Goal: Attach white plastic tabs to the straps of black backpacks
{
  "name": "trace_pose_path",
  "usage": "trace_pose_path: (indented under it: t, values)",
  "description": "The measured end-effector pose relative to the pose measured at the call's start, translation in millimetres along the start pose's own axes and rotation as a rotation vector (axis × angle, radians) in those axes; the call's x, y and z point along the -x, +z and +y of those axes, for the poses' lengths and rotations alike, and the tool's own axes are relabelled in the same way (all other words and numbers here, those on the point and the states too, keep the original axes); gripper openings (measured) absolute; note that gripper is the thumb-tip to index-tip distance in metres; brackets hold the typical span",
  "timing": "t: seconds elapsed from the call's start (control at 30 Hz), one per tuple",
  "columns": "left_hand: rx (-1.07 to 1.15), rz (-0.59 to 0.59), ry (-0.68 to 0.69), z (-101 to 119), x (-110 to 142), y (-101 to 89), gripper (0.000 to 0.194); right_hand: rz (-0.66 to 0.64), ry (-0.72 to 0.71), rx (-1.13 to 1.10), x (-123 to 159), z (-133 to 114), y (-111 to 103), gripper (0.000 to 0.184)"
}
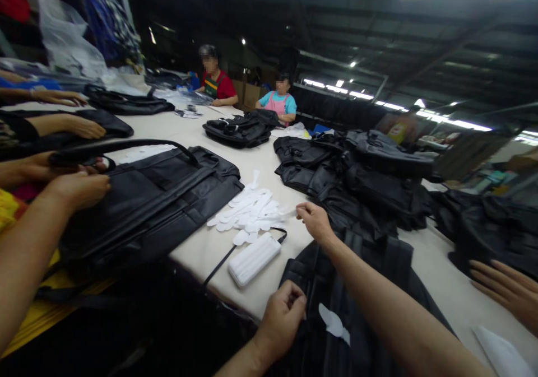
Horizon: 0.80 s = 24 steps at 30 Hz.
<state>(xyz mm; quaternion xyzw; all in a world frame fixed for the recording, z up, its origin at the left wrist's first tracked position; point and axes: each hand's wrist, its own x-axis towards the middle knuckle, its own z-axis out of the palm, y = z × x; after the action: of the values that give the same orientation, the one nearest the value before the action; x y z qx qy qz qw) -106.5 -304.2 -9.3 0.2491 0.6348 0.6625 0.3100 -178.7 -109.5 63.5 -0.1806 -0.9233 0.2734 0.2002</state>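
Note:
My right hand (315, 220) reaches out over the table to a pile of white cut-out pieces (252, 212). Its fingertips are pinched on one white piece at the pile's right edge. My left hand (282, 311) rests closed, fingers curled, on a black bag (361, 287) lying at the table's near edge in front of me. What its fingers hold is hidden. A single white piece (334, 324) lies on that bag just right of my left hand.
A white ribbed box (253, 259) and a black strap (222, 260) lie near the pile. A co-worker's hands (79, 189) handle a large black bag (147, 203) at left; another person's hand (506, 290) lies at right. Heaps of black bags (357, 175) cover the table (202, 245). Two people sit at the far end.

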Motion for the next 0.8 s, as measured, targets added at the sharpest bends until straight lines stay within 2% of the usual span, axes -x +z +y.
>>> trace_pose_path:
  t: [0.1,0.17,0.23,0.33,0.4,0.47,0.57,0.7,0.8]
  values:
    - [0.049,0.049,-0.073,18.9,-4.9,-6.4,0.022,0.100,0.051,-0.182,50.3,-9.9,-43.7,0.031]
    - [0.026,0.066,-0.039,40.5,-5.5,-8.0,0.031,0.212,-0.005,-0.240,100.1,-19.3,-68.8,0.023]
    - [0.055,-0.026,-0.013,64.2,-2.4,-3.1,0.040,0.290,-0.184,-0.147,153.9,-27.7,-85.4,0.015]
    - [0.120,-0.223,-0.053,89.0,9.4,19.3,0.044,0.296,-0.474,0.028,223.1,-32.6,-95.1,0.028]
    - [0.113,-0.280,-0.093,92.6,19.2,40.7,0.039,0.290,-0.578,0.118,255.0,-30.0,-96.3,0.033]
    - [0.093,-0.301,-0.134,87.0,28.2,62.3,0.034,0.300,-0.606,0.173,276.9,-24.6,-97.1,0.032]
    - [0.063,-0.306,-0.206,72.3,37.9,88.9,0.033,0.328,-0.569,0.223,300.1,-14.0,-98.7,0.029]
    - [-0.022,-0.316,-0.253,63.4,46.9,112.3,0.038,0.362,-0.520,0.236,324.6,-1.2,-101.5,0.025]
    - [-0.104,-0.367,-0.236,65.2,53.2,124.8,0.040,0.353,-0.547,0.185,338.4,3.1,-112.9,0.019]
